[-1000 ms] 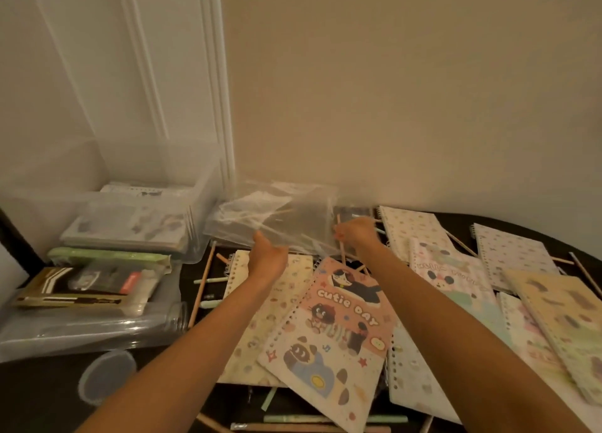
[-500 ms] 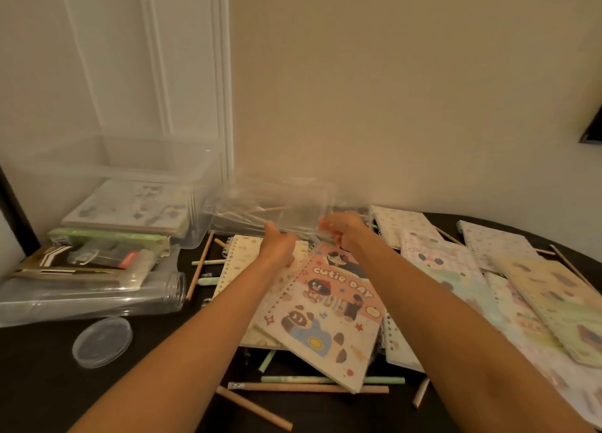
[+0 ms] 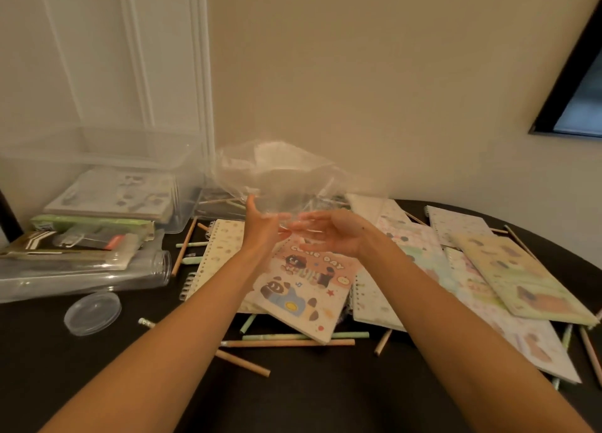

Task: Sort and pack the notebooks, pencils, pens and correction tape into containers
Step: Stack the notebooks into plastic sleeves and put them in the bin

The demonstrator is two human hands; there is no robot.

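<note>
A crumpled clear plastic bag point(image 3: 277, 172) hangs in the air above the table's back edge. My left hand point(image 3: 260, 229) pinches its lower edge, thumb up. My right hand point(image 3: 329, 235) lies palm-up beside it, fingers stretched out against the bag's underside. Below my hands is the "Cutie Day" spiral notebook point(image 3: 303, 289), on top of a dotted notebook point(image 3: 218, 253). More notebooks point(image 3: 508, 276) overlap on the right. Wooden pencils point(image 3: 286, 343) and pale green pens point(image 3: 277, 336) are scattered around and under them.
A large clear bin point(image 3: 107, 159) at the back left holds notebooks. In front of it lie boxed items point(image 3: 81, 240) on a clear jar point(image 3: 97, 279) lying on its side, with its round lid point(image 3: 93, 312) on the dark table point(image 3: 309, 400). A dark frame point(image 3: 576, 84) hangs on the right wall.
Both hands have lifted the clear bag up off the table's back edge, and it has crumpled. My right hand's fingers have opened out. The view has tilted so more near table shows.
</note>
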